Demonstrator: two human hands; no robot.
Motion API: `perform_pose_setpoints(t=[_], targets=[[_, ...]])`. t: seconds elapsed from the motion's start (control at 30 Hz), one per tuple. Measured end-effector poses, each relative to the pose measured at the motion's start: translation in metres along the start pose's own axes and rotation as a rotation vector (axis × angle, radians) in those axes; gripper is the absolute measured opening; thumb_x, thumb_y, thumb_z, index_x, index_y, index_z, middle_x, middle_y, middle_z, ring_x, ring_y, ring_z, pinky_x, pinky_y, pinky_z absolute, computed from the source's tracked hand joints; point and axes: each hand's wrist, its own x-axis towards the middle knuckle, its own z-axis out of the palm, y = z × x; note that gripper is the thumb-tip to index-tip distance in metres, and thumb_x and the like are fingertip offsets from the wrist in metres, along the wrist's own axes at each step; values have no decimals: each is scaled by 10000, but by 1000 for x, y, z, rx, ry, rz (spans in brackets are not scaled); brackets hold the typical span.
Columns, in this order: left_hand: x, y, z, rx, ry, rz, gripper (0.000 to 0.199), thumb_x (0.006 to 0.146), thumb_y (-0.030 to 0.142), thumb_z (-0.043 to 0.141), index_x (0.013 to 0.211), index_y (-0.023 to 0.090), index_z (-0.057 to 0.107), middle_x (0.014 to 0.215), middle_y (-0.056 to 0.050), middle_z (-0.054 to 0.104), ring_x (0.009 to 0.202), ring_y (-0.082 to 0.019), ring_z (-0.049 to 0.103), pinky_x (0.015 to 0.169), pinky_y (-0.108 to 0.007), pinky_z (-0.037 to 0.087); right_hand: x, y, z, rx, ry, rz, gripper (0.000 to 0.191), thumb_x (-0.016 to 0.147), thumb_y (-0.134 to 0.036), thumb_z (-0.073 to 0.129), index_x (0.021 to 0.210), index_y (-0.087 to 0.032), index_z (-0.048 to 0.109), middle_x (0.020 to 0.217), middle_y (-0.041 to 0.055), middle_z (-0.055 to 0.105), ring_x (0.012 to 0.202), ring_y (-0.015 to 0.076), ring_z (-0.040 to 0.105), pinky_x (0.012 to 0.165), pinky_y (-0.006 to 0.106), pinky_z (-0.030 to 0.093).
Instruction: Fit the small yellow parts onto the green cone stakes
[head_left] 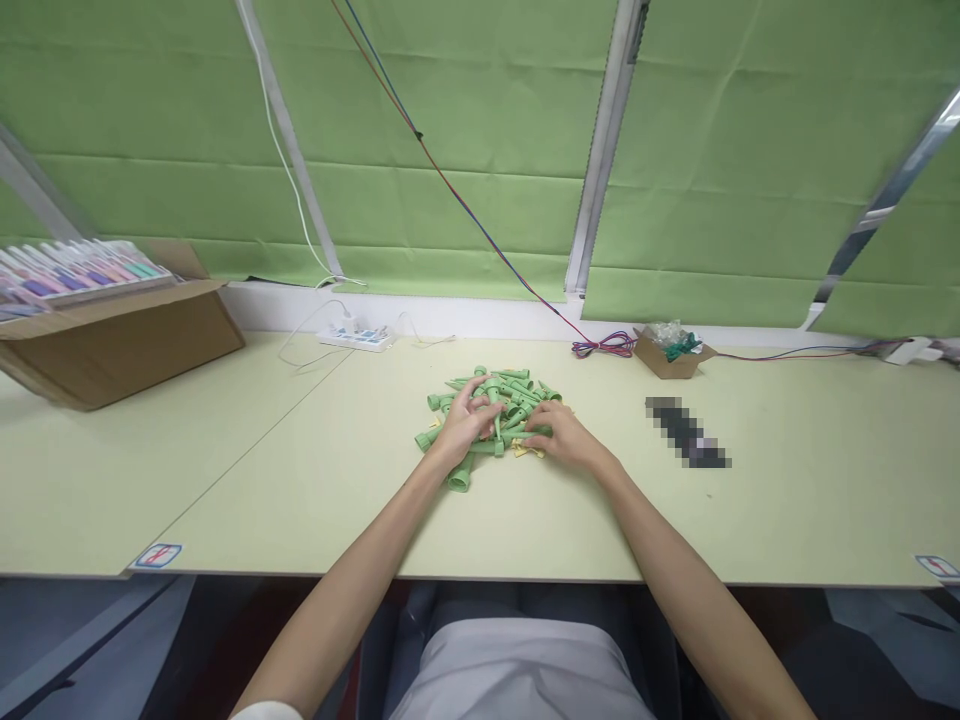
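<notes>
A heap of green plastic pieces (517, 386), tapered tubes with wider cup-like ends, lies on the table in front of me, with small yellow pieces (528, 451) among and beside them. My left hand (468, 422) is at the heap's left side, its thumb and fingers closed round a green tapered piece (494, 394) that points downward. At the right side, my right hand (559, 432) has its fingers bent and drawn together at the pieces; what lies between its fingertips is hidden. One green tube (460, 476) sticks out toward me below my left wrist.
On the pale table (300, 500), an open cardboard box (127, 345) of pens stands at left. A power strip (356, 337) lies behind. A small carton (673, 358) and coiled wires (604, 345) are at the back right, with a pixelated dark object (686, 432) nearer.
</notes>
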Motion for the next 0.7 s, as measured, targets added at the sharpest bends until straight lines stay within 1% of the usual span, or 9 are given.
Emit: perform_pose_setpoints(t=[0.17,0.27,0.43,0.5,0.57,0.63,0.7], targets=[[-3,4,3,-12,48,-9,764,654,358,848,1303,211,472,814,-6,652,437,-48,447,446,-205,324,0,2,-8,-60,76,101,121,849,-304,718,816,-188,710,937,67,669,923,236,575,861,369,413],[-3,5,4,-15,49,-7,757,654,361,849,1285,196,466,784,-8,662,434,-49,427,442,-206,315,0,1,-8,-133,103,164,153,846,-282,695,743,-178,648,860,57,654,856,219,563,809,339,388],[-1,0,4,-14,32,-9,761,639,393,859,1260,194,467,736,8,656,428,-48,395,436,-203,314,1,-4,-3,-243,65,248,195,834,-267,685,700,-175,577,825,59,621,838,212,540,779,323,353],[-1,-1,4,-11,26,-12,770,628,404,868,1254,196,469,734,10,657,424,-48,400,437,-203,318,0,-6,-1,-262,52,268,175,832,-265,681,722,-175,579,844,62,618,863,218,542,800,329,355],[0,-2,4,-6,22,-12,772,622,410,871,1246,196,470,726,14,655,419,-47,397,435,-204,318,-1,-7,0,-262,63,278,128,828,-264,686,792,-175,602,888,69,619,906,229,548,839,346,365],[0,-3,4,-2,22,-7,763,620,410,870,1234,195,471,720,17,651,417,-49,398,432,-205,318,-2,-8,1,-242,105,274,139,822,-261,698,901,-173,624,957,83,618,951,240,554,888,373,377],[0,-3,4,2,22,-2,751,622,410,866,1224,197,472,720,18,650,416,-50,405,429,-205,320,-3,-10,1,-195,160,236,181,824,-250,702,973,-172,634,999,93,613,974,242,560,908,383,394]])
